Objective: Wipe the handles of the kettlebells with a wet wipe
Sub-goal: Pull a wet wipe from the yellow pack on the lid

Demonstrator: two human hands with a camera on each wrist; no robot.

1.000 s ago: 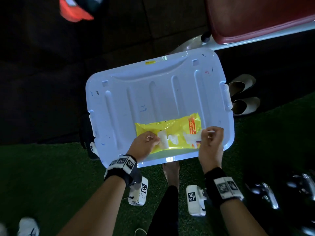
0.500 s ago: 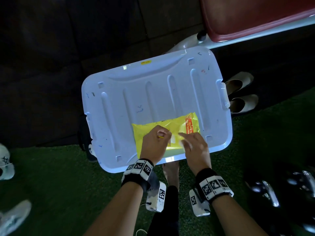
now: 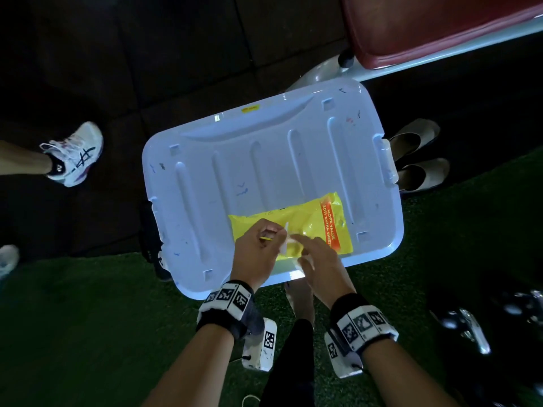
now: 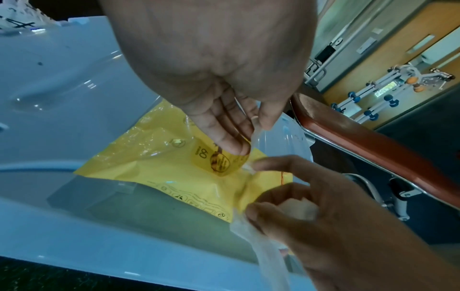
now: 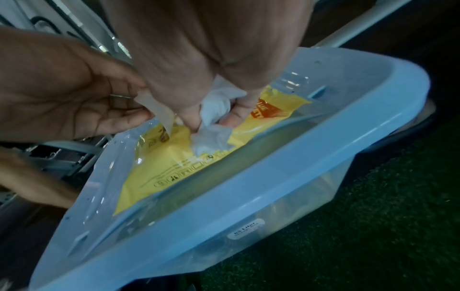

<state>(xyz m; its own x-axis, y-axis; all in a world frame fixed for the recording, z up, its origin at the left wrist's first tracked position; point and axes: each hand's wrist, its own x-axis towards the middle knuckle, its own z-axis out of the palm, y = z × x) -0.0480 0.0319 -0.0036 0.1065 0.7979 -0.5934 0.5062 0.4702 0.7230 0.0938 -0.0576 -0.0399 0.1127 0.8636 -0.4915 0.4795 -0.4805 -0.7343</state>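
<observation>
A yellow wet wipe pack lies on the near part of a pale blue bin lid. My left hand pinches the pack's clear flap and holds it lifted. My right hand grips a crumpled white wet wipe in its palm, with its fingertips down at the pack's opening. The wipe also shows in the left wrist view, wet wipe. Dark kettlebells with shiny handles stand on the green turf at the right, away from both hands.
A red padded bench stands behind the bin. Beige shoes lie to the bin's right. Another person's white sneaker is at the left on the dark mat. My bare foot is under the bin's near edge.
My right hand came back from the pack's right end to its middle with the wipe in it. My left hand shifted right and lifted the flap. A sneaker entered at the left.
</observation>
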